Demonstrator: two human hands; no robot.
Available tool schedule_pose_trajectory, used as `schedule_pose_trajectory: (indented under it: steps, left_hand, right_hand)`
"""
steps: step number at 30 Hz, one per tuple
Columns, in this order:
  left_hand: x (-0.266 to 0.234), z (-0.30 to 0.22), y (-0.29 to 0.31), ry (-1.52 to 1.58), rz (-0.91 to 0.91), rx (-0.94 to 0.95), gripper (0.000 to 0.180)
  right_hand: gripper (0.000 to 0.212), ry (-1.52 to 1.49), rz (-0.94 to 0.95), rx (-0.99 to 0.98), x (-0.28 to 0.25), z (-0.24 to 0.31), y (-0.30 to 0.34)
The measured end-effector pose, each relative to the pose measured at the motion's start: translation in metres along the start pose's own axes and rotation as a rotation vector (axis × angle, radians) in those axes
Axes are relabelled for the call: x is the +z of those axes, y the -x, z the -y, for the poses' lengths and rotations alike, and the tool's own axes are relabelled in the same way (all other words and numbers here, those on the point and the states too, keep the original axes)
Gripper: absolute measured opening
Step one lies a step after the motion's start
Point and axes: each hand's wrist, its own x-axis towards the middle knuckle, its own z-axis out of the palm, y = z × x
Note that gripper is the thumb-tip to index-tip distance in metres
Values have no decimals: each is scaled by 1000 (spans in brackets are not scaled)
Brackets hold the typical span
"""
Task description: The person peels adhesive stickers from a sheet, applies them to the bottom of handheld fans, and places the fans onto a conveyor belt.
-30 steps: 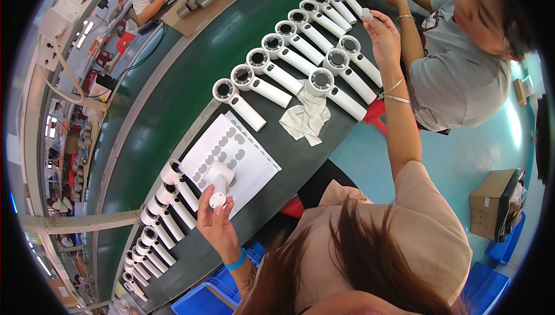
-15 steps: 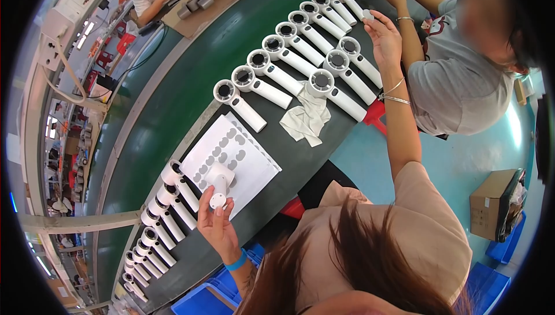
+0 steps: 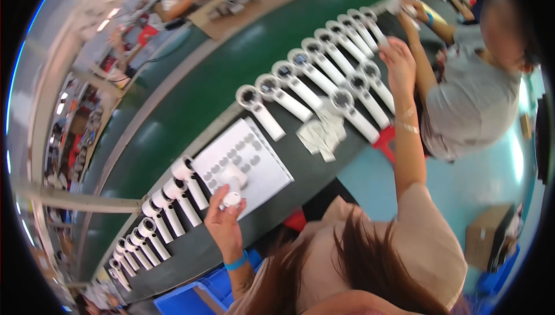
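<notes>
My left hand (image 3: 226,214) grips a white handheld fan (image 3: 233,177) by its handle. The handle's round end points toward me, and its head lies over the white sheets. My right arm reaches far forward, and the raised right hand (image 3: 399,60) has its fingers pinched near the far row of fans. A small pale piece shows at those fingertips, blurred against the fan handles behind. Beneath the held fan lie white sheets (image 3: 269,185) with rows of grey rounded shapes. Beyond them, white handheld fans (image 3: 267,119) lie in a long slanting row.
More white fans (image 3: 188,205) line the left of the dark bench. A crumpled white cloth (image 3: 321,139) lies near its edge. A green conveyor belt (image 3: 191,92) runs behind. One co-worker (image 3: 471,92) stands at right, another sits across. Blue bins (image 3: 191,297) and a cardboard box (image 3: 488,237) stand lower down.
The whole view has shifted, so the bench and fans sit lower and further right, with some blur. Both hands keep much the same pose; the left still holds the fan.
</notes>
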Motion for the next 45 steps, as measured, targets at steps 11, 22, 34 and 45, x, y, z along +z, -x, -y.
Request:
schedule_pose_trajectory:
  steps: [11,22,34,45]
  left_hand:
    - [-8,5,7,100,114,-33,34]
    - [-12,4,2,170,157,-25,34]
    - [-21,12,12,164,119,-20,33]
    - [-18,10,10,154,204,-7,33]
  right_hand:
    - [35,72,436,-417,207,101,44]
    - [42,241,407,-546,392,113,-119]
    - [32,112,552,-160,406,90,-117]
    - [36,246,538,-630,360,69,-105]
